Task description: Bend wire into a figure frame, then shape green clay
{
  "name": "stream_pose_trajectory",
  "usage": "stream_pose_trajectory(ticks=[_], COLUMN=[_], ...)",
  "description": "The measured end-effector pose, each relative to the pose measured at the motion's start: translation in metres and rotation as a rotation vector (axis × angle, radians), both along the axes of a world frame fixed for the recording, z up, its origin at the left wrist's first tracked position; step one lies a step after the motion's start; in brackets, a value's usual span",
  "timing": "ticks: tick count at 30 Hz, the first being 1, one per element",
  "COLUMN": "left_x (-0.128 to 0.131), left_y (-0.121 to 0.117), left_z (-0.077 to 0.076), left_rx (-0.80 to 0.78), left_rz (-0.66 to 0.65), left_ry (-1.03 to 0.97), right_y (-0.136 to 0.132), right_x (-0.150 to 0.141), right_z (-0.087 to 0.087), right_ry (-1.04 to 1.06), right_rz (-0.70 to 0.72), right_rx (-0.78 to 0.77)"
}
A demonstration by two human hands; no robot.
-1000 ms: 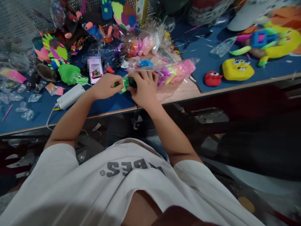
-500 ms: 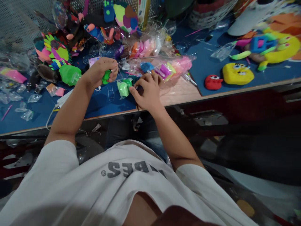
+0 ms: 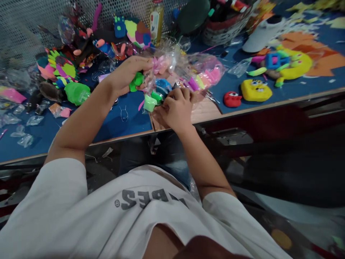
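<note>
My left hand is closed round a lump of bright green modelling clay. Its fingertips reach against the clear plastic bag at the middle of the table. My right hand is curled near the table's front edge, its fingers on a small wrapped packet of green clay and the darker pieces beside it. Those fingers partly hide what they press on. Just behind the hands lie a blue clay packet and a bag of pink and purple clay.
Clay figures crowd the left back, with a green clay piece in front. On the right are a red clay figure, a yellow clay block with a face and a white visor-like object. A jar stands behind.
My left hand, with the green clay, has moved right to the plastic bag. The wrapped green packet has shifted right beside my right hand. The view has turned slightly.
</note>
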State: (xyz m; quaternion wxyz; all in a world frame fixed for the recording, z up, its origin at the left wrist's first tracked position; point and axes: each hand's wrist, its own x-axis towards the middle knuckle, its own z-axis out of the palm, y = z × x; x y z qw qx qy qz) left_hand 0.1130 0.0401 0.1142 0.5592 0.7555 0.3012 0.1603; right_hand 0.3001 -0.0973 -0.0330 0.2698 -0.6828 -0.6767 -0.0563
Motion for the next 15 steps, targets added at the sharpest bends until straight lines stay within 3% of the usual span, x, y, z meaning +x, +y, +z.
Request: stream_pose_trajectory(ticks=[4, 8, 10, 15], left_x=[0.017, 0.017, 0.014, 0.012], left_y=[0.015, 0.025, 0.025, 0.013], left_z=[-0.001, -0.001, -0.001, 0.009], left_rx=[0.000, -0.042, -0.039, 0.022], left_rz=[0.033, 0.031, 0.005, -0.031], left_ry=[-0.008, 0.018, -0.007, -0.092], right_y=[0.005, 0.006, 0.005, 0.004], right_x=[0.018, 0.026, 0.029, 0.039], right_z=[0.005, 0.001, -0.003, -0.003], right_ry=[-0.065, -0.060, -0.078, -0.130], right_rz=[0.008, 0.117, 0.149, 0.077], right_rx=[-0.005, 0.025, 0.013, 0.011])
